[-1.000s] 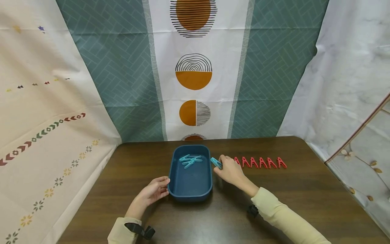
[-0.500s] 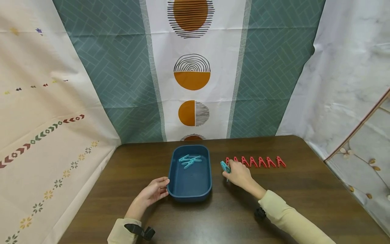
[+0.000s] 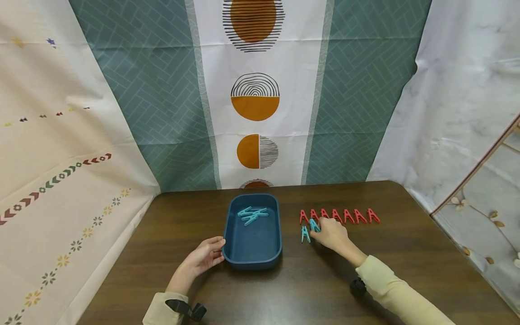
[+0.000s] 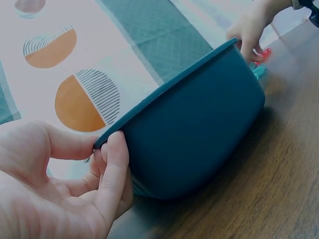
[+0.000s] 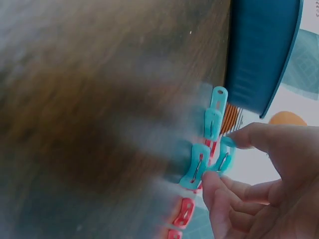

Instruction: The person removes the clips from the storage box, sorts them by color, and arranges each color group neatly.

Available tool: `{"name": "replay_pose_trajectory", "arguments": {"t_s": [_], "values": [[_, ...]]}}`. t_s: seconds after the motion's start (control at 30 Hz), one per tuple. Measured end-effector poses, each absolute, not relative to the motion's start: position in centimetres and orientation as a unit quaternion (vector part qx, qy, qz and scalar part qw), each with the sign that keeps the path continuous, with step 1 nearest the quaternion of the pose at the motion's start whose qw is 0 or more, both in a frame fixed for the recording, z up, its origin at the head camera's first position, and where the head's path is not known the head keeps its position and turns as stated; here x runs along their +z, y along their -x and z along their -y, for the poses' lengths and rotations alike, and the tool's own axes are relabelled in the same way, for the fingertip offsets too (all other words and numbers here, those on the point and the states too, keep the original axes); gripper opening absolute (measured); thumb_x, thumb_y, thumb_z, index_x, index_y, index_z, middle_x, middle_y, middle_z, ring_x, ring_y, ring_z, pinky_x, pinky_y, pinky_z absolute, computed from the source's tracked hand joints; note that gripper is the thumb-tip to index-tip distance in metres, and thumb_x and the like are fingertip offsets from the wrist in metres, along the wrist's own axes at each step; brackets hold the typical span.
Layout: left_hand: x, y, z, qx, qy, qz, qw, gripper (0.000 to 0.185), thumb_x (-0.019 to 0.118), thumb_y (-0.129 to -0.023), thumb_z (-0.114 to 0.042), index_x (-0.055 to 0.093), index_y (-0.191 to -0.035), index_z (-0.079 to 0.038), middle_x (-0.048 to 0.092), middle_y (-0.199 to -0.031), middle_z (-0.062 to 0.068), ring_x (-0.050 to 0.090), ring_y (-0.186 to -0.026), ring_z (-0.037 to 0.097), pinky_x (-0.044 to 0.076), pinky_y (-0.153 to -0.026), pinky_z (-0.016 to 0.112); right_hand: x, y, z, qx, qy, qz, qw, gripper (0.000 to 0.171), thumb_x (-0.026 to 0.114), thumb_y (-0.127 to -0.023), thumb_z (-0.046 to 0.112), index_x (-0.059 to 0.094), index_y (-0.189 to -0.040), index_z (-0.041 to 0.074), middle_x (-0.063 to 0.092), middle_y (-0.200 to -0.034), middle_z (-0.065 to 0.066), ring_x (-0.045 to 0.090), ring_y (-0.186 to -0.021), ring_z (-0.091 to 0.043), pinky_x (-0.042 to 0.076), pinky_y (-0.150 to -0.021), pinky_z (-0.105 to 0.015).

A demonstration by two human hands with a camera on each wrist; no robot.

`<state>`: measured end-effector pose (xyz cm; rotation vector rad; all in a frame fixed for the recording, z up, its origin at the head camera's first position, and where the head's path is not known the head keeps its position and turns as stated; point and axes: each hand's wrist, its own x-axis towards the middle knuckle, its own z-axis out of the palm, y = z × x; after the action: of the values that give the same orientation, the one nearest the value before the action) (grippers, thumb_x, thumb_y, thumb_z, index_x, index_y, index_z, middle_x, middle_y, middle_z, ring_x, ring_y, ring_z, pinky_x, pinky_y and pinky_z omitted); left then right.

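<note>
Thumb and fingers of my left hand [image 3: 204, 255] pinch the near left rim of a dark blue plastic bin [image 4: 194, 124]. Inside the bin, several turquoise clothespins [image 3: 253, 214] lie in a loose pile. My right hand [image 3: 333, 235] is to the right of the bin, pinching a turquoise clothespin [image 5: 197, 167] just in front of the red row. Another turquoise clothespin [image 3: 305, 234] is on the table to its left, apart from the fingers. The row of several red clothespins [image 3: 359, 216] runs to the right behind my right hand, which partly hides it.
The brown wooden table [image 3: 260, 298] ends at a back edge against a patterned curtain [image 3: 264, 135]. Light cloths hang along the left and right sides. The bin wall stands close to the left of the turquoise clothespins.
My right hand has moved right, away from the bin, with turquoise clothespins. One now stands on the table, released; the other is still between its fingers. My left hand stays on the rim.
</note>
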<state>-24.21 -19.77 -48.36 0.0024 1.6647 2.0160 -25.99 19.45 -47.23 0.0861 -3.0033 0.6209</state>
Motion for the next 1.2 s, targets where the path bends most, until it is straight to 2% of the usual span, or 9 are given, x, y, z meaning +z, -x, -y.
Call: {"name": "replay_pose_trajectory", "arguments": {"t_s": [0.23,0.43,0.63,0.87,1.2], "values": [[-48.6,24.2,19.7,0.741,0.003,-0.620,0.258,0.012,0.051,-0.100,-0.018,0.050,-0.109,-0.010,0.062,-0.085,-0.005,0.058,-0.076,0.006,0.052,-0.071,0.018,-46.8,25.8,-20.7,0.212,-0.003,0.977,0.035,0.043,0.069,-0.086,0.032,0.041,-0.059,0.014,0.029,-0.050,0.004,0.024,-0.044,-0.010,0.017,-0.040,-0.023],[-48.6,24.2,19.9,0.746,0.000,-0.612,0.263,0.012,0.051,-0.100,-0.018,0.050,-0.110,-0.010,0.062,-0.086,-0.005,0.059,-0.077,0.007,0.053,-0.071,0.018,-47.0,25.7,-22.1,0.191,0.040,0.981,-0.011,0.050,0.067,-0.087,0.034,0.034,-0.054,0.017,0.025,-0.050,0.004,0.022,-0.046,-0.010,0.017,-0.042,-0.025],[-48.5,24.1,19.9,0.755,-0.004,-0.596,0.271,0.008,0.048,-0.101,-0.016,0.052,-0.106,-0.012,0.063,-0.084,-0.005,0.059,-0.076,0.007,0.053,-0.070,0.018,-47.1,25.4,-22.7,0.176,0.044,0.983,-0.019,0.046,0.069,-0.086,0.033,0.037,-0.058,0.014,0.028,-0.053,0.003,0.027,-0.048,-0.012,0.021,-0.043,-0.026],[-48.4,24.2,19.9,0.755,-0.009,-0.595,0.277,0.007,0.047,-0.102,-0.015,0.054,-0.102,-0.014,0.062,-0.083,-0.005,0.059,-0.074,0.006,0.053,-0.070,0.018,-46.9,25.4,-22.5,0.169,0.044,0.984,-0.030,0.048,0.071,-0.085,0.034,0.036,-0.058,0.015,0.027,-0.053,0.003,0.027,-0.048,-0.012,0.021,-0.043,-0.026],[-48.5,24.4,19.8,0.754,-0.006,-0.595,0.276,0.006,0.049,-0.101,-0.016,0.053,-0.104,-0.013,0.063,-0.084,-0.005,0.059,-0.076,0.006,0.053,-0.071,0.018,-46.9,25.4,-22.8,0.161,0.047,0.985,-0.036,0.045,0.070,-0.086,0.033,0.039,-0.061,0.013,0.030,-0.054,0.002,0.030,-0.048,-0.013,0.023,-0.044,-0.027]]}}
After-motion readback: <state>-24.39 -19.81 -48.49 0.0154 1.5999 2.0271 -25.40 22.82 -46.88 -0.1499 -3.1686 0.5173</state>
